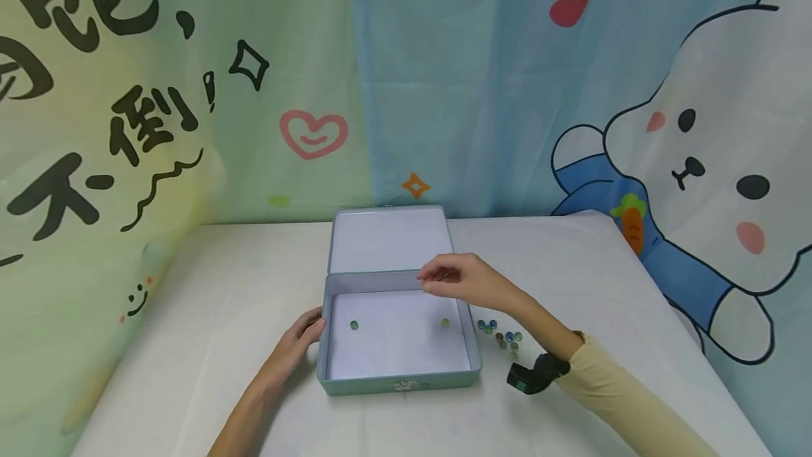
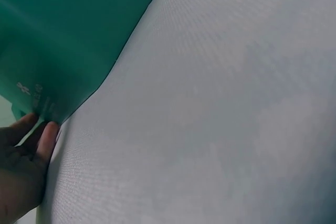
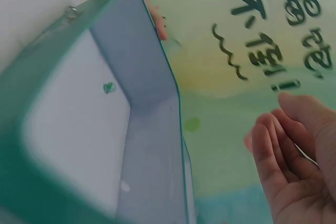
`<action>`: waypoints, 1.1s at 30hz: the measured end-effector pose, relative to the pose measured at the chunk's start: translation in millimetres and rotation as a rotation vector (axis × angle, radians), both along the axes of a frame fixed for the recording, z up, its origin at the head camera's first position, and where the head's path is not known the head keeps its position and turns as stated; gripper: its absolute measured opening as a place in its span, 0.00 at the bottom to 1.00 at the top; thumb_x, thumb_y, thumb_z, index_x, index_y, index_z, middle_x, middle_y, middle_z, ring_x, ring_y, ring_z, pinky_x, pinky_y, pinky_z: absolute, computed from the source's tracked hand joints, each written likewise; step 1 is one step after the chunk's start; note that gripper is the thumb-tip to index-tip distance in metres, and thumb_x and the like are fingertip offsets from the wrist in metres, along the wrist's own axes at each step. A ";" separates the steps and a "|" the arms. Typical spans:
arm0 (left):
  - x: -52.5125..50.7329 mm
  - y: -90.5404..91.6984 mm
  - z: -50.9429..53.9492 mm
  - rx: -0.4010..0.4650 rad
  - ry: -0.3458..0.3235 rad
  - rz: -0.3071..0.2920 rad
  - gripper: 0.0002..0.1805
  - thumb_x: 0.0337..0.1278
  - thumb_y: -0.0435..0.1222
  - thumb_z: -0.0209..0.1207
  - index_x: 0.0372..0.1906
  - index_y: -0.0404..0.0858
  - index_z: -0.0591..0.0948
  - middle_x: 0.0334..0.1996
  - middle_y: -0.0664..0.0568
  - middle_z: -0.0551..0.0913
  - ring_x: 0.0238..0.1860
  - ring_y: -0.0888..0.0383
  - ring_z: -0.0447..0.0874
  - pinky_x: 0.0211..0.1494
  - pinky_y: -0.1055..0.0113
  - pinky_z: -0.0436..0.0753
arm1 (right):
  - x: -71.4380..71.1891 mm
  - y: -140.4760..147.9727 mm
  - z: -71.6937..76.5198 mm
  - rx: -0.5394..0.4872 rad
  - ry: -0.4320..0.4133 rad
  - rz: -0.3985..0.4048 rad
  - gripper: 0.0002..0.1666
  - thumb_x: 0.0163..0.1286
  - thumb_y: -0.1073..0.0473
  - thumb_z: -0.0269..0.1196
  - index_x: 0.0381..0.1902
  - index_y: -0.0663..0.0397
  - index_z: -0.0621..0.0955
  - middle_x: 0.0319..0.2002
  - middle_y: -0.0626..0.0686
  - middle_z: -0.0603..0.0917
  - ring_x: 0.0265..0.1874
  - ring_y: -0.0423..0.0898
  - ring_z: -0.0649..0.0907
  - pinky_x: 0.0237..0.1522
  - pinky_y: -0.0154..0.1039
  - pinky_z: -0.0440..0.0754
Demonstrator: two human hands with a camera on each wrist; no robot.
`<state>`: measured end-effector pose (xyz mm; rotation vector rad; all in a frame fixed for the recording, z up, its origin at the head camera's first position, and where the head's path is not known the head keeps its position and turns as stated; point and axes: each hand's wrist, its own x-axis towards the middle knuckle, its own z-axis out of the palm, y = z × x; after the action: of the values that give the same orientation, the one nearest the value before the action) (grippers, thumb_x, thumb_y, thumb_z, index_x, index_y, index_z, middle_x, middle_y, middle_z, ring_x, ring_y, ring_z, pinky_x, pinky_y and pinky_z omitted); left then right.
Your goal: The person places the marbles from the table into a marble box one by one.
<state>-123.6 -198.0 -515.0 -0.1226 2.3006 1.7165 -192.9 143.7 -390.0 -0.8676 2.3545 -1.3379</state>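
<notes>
A green tin box [image 1: 400,385] with a pale inside stands on the table, its hinged lid [image 1: 390,238] raised at the back. On its floor are a green marble [image 1: 354,325] at the left and a yellow-green marble [image 1: 445,323] at the right. My left hand [image 1: 303,336] rests on the box's left wall; the left wrist view has its fingertips [image 2: 48,136] touching the green side. Above the back right corner hovers my right hand [image 1: 466,279]. In the right wrist view its fingers [image 3: 266,148] are loosely bent, thumb apart, nothing visible between them.
Several marbles [image 1: 509,337] lie in a loose group on the white tabletop [image 1: 571,266], right of the box and beneath the right forearm. A printed curtain [image 1: 444,125] hangs behind the table. The right wrist wears a black camera [image 1: 539,374].
</notes>
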 end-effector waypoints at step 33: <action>1.2 -2.8 3.2 0.006 -0.004 -0.026 0.31 0.70 0.55 0.45 0.71 0.45 0.64 0.69 0.44 0.70 0.66 0.44 0.70 0.71 0.38 0.59 | 93.5 110.9 -129.4 0.132 0.416 -0.406 0.12 0.50 0.72 0.71 0.33 0.56 0.84 0.28 0.45 0.83 0.28 0.25 0.76 0.28 0.27 0.80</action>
<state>-122.4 -200.8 -511.8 -0.0947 2.2841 1.7087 -99.4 254.6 -519.4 -0.7066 3.0340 -1.2060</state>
